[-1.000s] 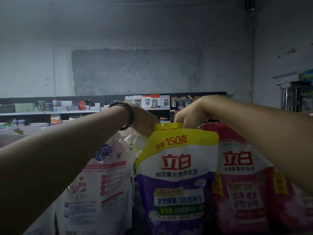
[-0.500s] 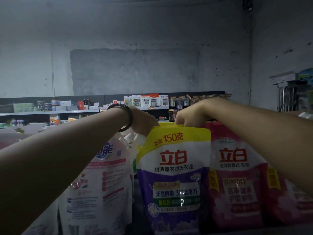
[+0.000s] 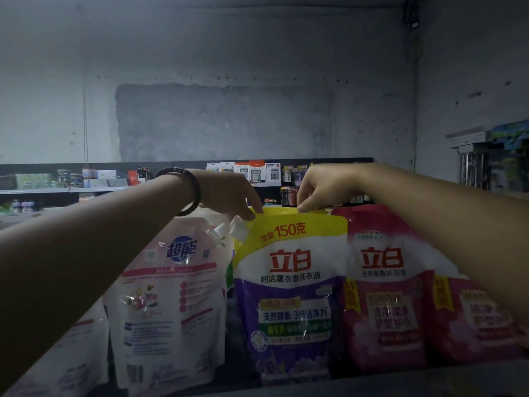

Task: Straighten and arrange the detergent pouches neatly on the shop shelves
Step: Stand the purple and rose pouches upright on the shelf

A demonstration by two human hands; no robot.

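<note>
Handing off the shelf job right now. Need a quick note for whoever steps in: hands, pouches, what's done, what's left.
Left hand: pinches the top left corner of the purple pouch.
Right hand: pinches the same pouch's top edge, further right.
Pouches: the purple pouch stands upright, label to the front, between the white pouch and the red pouch. A second red pouch sits partly behind the right arm.
Done: the purple pouch looks straight in the row.
Left: let go of it, then check the white pouch, which looks a bit tilted.
</note>
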